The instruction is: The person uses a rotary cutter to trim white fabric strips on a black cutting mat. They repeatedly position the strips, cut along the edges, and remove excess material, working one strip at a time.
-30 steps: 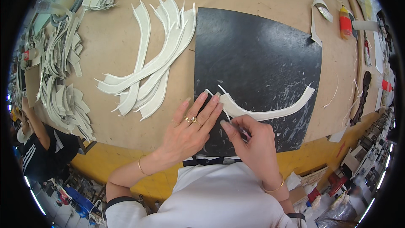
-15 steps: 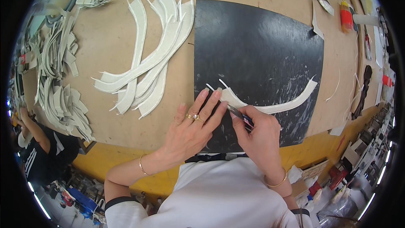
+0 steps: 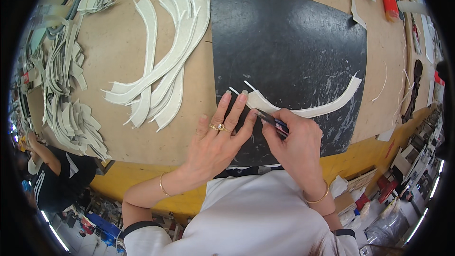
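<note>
A curved off-white strip point(image 3: 327, 109) with stitched-looking edges lies on the black mat point(image 3: 289, 38). Two thin white ends stick out at its left end. My left hand point(image 3: 215, 140) rests with fingers spread over that left end, holding nothing and covering part of it. In my right hand point(image 3: 298, 140) is a slim dark hand tool point(image 3: 279, 125) with a narrow metallic tip, its exact kind partly hidden by my fingers. The tip is at the strip's lower edge, close beside my left index finger.
Similar curved strips point(image 3: 163, 71) lie crossed in a pile left of the mat. Heaps of off-white pieces point(image 3: 64, 76) line the table's left edge. A red bottle with a yellow top point(image 3: 390, 4) lies at the far right. Another person point(image 3: 52, 170) is at the lower left.
The whole view has shifted slightly. My hands keep nearly the same place on the strip, and the tool is still in my right hand.
</note>
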The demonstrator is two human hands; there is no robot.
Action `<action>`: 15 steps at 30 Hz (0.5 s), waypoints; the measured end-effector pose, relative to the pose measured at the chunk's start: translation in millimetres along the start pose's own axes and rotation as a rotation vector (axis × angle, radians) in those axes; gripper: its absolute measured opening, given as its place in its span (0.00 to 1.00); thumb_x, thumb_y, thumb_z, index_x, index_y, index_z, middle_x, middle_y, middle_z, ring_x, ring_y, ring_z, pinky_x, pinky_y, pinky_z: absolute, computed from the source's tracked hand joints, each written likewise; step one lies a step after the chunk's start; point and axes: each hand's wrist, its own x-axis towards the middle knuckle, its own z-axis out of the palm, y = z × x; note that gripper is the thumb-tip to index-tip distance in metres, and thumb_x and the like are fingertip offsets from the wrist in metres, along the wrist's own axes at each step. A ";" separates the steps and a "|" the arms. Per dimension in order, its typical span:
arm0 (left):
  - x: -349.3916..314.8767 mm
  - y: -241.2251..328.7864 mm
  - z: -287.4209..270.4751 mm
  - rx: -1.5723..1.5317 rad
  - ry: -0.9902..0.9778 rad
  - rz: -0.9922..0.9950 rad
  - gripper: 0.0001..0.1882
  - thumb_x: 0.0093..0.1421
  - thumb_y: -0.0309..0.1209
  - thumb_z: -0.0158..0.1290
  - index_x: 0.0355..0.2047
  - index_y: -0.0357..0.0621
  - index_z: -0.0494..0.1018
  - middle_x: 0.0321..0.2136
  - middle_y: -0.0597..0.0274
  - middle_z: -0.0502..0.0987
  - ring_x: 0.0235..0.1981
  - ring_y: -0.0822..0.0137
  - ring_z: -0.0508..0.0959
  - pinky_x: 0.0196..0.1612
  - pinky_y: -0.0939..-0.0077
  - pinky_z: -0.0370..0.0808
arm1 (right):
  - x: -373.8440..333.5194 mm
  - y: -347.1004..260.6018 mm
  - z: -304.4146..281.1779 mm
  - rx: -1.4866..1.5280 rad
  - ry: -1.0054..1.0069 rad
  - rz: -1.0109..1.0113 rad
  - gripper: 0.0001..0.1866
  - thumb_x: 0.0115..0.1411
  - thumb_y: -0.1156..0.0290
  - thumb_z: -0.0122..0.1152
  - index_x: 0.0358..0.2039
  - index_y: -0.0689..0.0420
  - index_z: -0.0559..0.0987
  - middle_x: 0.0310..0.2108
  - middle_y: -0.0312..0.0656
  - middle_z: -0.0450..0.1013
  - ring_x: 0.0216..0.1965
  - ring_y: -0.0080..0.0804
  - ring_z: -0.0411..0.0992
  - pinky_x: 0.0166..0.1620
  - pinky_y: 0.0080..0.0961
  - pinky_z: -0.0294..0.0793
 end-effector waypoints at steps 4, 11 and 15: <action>-0.1 1.2 -0.4 0.017 -0.020 0.001 0.32 0.51 0.28 0.58 0.58 0.63 0.70 0.70 0.56 0.57 0.69 0.54 0.60 0.67 0.41 0.23 | 1.4 2.1 -3.9 -0.004 -0.035 0.019 0.09 0.55 0.68 0.65 0.28 0.61 0.82 0.14 0.42 0.72 0.14 0.36 0.71 0.23 0.28 0.68; 2.0 3.6 -3.1 -0.036 -0.036 -0.015 0.34 0.53 0.25 0.56 0.61 0.66 0.67 0.69 0.50 0.57 0.68 0.46 0.60 0.62 0.38 0.47 | -0.6 5.9 -3.8 -0.044 -0.025 -0.017 0.09 0.56 0.68 0.66 0.29 0.61 0.82 0.15 0.43 0.72 0.16 0.36 0.72 0.23 0.28 0.68; 5.3 4.8 -9.9 -0.074 -0.077 -0.022 0.36 0.53 0.21 0.53 0.62 0.65 0.66 0.69 0.49 0.56 0.68 0.41 0.59 0.47 0.43 0.66 | -0.4 15.2 -15.3 -0.102 -0.054 -0.082 0.08 0.55 0.69 0.66 0.31 0.61 0.82 0.17 0.44 0.74 0.17 0.37 0.74 0.25 0.28 0.69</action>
